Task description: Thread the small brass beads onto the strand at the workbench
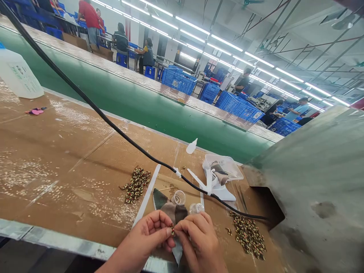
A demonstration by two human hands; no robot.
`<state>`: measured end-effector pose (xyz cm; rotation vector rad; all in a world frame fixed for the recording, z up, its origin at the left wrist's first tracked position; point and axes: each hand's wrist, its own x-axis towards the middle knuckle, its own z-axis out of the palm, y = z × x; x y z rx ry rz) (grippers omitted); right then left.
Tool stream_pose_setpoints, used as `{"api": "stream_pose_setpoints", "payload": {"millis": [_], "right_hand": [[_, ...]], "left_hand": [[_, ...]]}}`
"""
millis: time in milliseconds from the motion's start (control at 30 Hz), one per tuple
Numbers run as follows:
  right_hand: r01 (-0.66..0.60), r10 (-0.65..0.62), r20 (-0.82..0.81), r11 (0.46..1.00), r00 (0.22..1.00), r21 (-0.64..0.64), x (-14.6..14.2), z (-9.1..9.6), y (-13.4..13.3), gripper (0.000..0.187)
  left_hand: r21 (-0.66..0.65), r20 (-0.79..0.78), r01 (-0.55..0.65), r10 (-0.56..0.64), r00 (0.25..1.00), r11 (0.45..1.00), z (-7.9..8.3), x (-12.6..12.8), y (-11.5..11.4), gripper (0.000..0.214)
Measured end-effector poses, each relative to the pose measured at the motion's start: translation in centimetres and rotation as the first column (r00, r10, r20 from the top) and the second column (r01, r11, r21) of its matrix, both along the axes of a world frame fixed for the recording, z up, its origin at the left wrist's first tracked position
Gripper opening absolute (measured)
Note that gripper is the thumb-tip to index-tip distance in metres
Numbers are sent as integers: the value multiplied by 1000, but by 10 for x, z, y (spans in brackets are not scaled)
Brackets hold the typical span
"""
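My left hand (152, 233) pinches a small dark and yellow piece with a touch of red (172, 229) between thumb and fingertips. Fingertips of my right hand (200, 237) are closed at the same piece from the other side, partly hiding it. Beneath both hands lies a camouflage-patterned cloth (170, 208). Small round clear plastic cups (178, 198) stand just past my fingers. To the left is a pile of similar small pieces (136, 185); a larger pile (250, 235) lies to the right, with one loose piece (228, 231) beside it.
A black cable (93, 106) crosses the cardboard-covered table (93, 151). Farther back are a white dropper bottle (192, 146) and a clear tub with cloth (206, 163). A white jug (19, 74) stands left, a metal housing (318, 182) right. A green conveyor belt (142, 108) runs behind.
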<state>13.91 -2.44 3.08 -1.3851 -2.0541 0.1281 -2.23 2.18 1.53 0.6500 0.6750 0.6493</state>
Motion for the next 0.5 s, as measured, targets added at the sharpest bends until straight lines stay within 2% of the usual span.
{"api": "stream_pose_setpoints", "payload": {"millis": [100,267,500], "right_hand": [[9,-10,15,998,1000,66,2,-3,-1,14],[-23,4,107,984,994,177,3,-7,-4,27],[-70,43,105,959,994,275,-8,-9,-5,22]], "left_hand": [[-6,10,-12,12,1000,1000,0,1,0,13],[0,26,-14,14,1000,1000,-3,2,0,14],[19,42,-36,35,998,999,-4,2,0,16]]}}
